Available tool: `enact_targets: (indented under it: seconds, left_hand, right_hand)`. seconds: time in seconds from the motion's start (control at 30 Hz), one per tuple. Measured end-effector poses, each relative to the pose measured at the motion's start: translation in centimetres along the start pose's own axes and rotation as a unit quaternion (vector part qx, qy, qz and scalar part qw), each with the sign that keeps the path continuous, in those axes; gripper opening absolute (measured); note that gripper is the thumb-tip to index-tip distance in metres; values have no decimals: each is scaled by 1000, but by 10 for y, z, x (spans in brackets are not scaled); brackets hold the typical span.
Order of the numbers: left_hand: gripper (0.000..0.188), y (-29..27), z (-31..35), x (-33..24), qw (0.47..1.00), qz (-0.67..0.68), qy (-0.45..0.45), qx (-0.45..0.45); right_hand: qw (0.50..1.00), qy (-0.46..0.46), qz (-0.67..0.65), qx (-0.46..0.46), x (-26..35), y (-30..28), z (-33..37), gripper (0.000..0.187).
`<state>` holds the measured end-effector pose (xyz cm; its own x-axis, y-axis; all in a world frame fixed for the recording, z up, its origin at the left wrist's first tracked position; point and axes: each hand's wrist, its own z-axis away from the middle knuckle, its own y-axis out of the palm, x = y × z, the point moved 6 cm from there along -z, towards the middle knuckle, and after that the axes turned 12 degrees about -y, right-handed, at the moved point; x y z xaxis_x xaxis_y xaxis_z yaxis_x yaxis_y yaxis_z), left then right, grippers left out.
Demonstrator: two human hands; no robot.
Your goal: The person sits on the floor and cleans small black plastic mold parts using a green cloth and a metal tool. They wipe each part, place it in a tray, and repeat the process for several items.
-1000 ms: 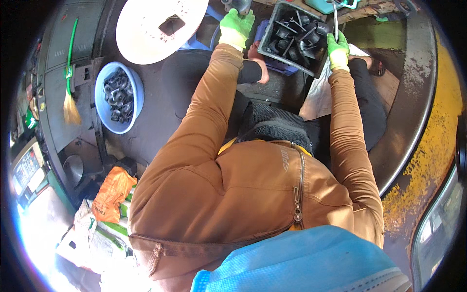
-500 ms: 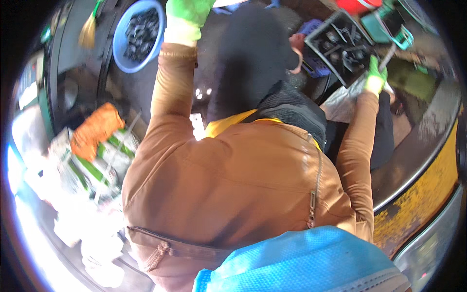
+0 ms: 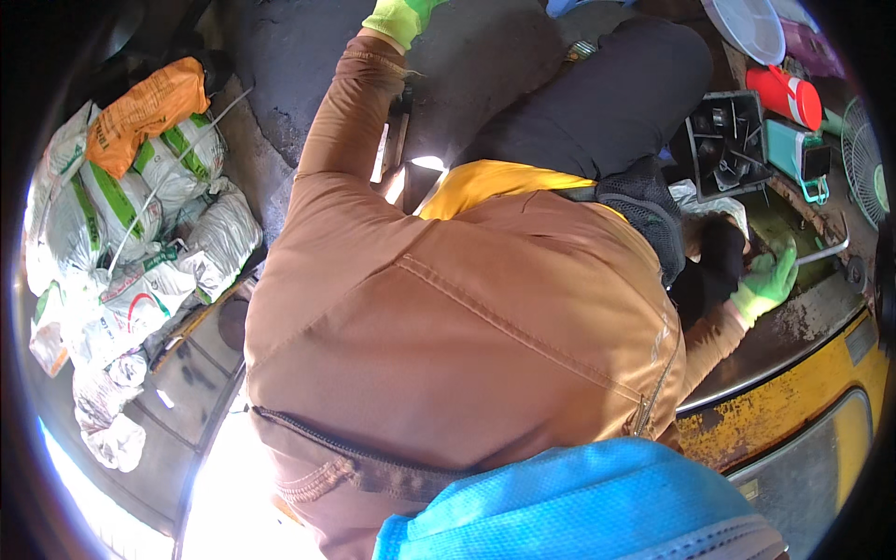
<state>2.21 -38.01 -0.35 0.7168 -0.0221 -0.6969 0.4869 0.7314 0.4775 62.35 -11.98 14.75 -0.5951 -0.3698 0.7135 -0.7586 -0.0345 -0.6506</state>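
Observation:
My right hand [image 3: 767, 280], in a yellow-green glove, is closed round a bent metal bar [image 3: 826, 254] at the right. The bar sticks out beyond the fist and its tip turns upward. Beside that hand are a crumpled pale plastic bag [image 3: 691, 196] and the metal edge of a yellow machine [image 3: 775, 420]. My left hand [image 3: 401, 17], in a similar glove, reaches to the top edge, where its fingers are cut off; what it touches does not show. Both arms wear brown sleeves.
A black crate [image 3: 726, 140] holds dark metal pieces. Near it are a red jug [image 3: 786, 96], a teal box [image 3: 796, 157], a fan [image 3: 863, 163] and a pale blue basin [image 3: 749, 28]. White sacks [image 3: 121, 219] with an orange bag [image 3: 149, 112] lie at the left.
The view has turned, so the crate and my legs appear farther right and the basin of dark pieces has left the picture. My right hand shows lower, closer to my body.

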Motion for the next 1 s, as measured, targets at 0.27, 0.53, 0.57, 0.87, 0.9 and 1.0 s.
enact_targets:
  seconds: [0.27, 0.53, 0.57, 0.87, 0.9, 1.0]
  left_hand:
    - [14, -28, 37, -25, 999, 23, 39, -12]
    - [15, 9, 53, -42, 995, 61, 63, 51]
    - [16, 20, 51, -40, 994, 63, 63, 66]
    - [18, 153, 35, 0, 964, -109, 68, 232]
    - [19, 166, 39, -10, 933, -232, 141, 236]
    - [23, 185, 51, -30, 858, -389, 276, 192]
  right_hand:
    - [977, 17, -206, 49, 87, 41, -13, 36]
    - [946, 69, -292, 125, 115, 72, -12, 34]
    - [944, 102, -293, 113, 111, 68, -8, 34]
    - [929, 132, -337, 72, 129, 69, 21, 26]
    - [925, 129, -352, 65, 130, 62, 23, 25]
    - [938, 127, -321, 24, 126, 24, 31, 28]
